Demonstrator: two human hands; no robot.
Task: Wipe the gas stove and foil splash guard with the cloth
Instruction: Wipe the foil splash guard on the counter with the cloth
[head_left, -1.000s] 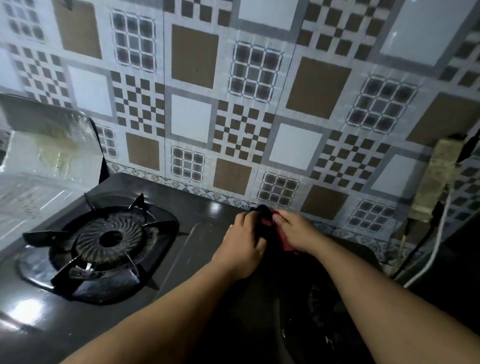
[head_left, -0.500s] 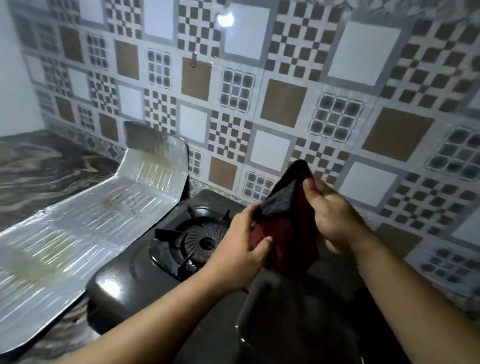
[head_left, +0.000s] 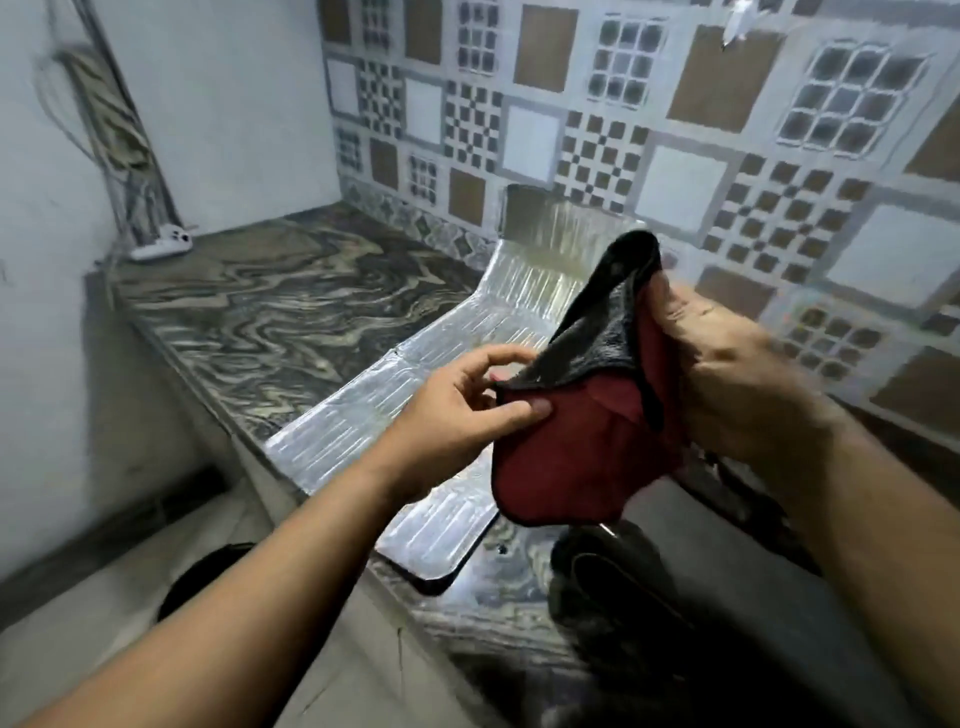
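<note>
A red cloth (head_left: 571, 447) with a dark grey reverse side hangs in the air between both hands. My left hand (head_left: 457, 415) pinches its left edge between thumb and fingers. My right hand (head_left: 727, 374) grips its upper right part, with a dark fold sticking up above the fingers. Behind and below the cloth, the silver foil splash guard (head_left: 395, 395) lies flat on the counter, its far end bent up against the tiled wall. The black gas stove (head_left: 649, 597) shows only as a dark blurred edge at the lower right, under my right arm.
The marbled counter (head_left: 270, 312) stretches left to the white wall. A white power strip (head_left: 161, 244) with cables sits at its far left corner. Patterned tiles (head_left: 727, 156) cover the back wall. The counter's front edge drops to the floor at the lower left.
Both hands lifted the cloth off the stove and spread it apart in the air. My view swung left, so the foil guard and counter came into view and the burner left it.
</note>
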